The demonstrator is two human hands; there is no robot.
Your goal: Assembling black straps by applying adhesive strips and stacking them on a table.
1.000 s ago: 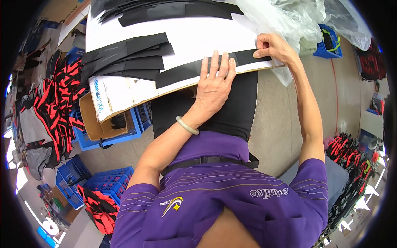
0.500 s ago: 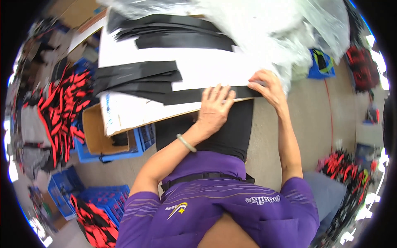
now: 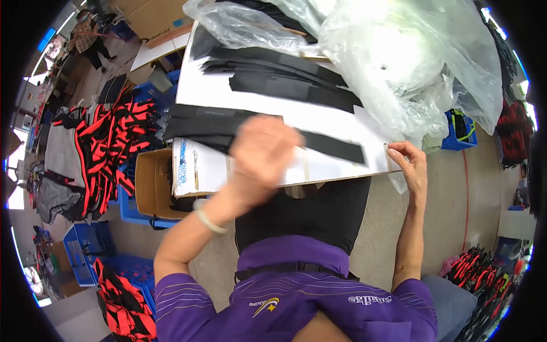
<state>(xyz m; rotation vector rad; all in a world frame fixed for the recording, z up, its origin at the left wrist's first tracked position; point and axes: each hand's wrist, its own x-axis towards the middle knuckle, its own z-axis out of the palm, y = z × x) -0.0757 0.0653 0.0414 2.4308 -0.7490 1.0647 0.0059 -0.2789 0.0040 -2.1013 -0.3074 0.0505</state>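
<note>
My left hand (image 3: 265,154) is over the left part of a white board (image 3: 330,122), smeared by motion, its fingers hard to make out. Under and beside it are a stack of flat black strips (image 3: 196,121) and one long black strip (image 3: 336,148) that runs out to the right. The hand hides where that strip meets the stack; I cannot tell if it touches either. At the board's right front corner my right hand (image 3: 412,165) is closed, thumb and forefinger pinched at the edge beside a small narrow piece (image 3: 386,148) too small to name.
More black strips (image 3: 285,85) lie farther back on the board. Clear plastic sheeting (image 3: 399,68) heaps over its far right. An open cardboard box (image 3: 152,185) stands left, near black-and-red pieces (image 3: 108,142). A blue bin (image 3: 459,131) is at the right. Far left, another person (image 3: 88,37) stands.
My left hand has lifted off the front strip and moved left. My right hand has left that strip's end for the board's corner. The whole view has shifted too.
</note>
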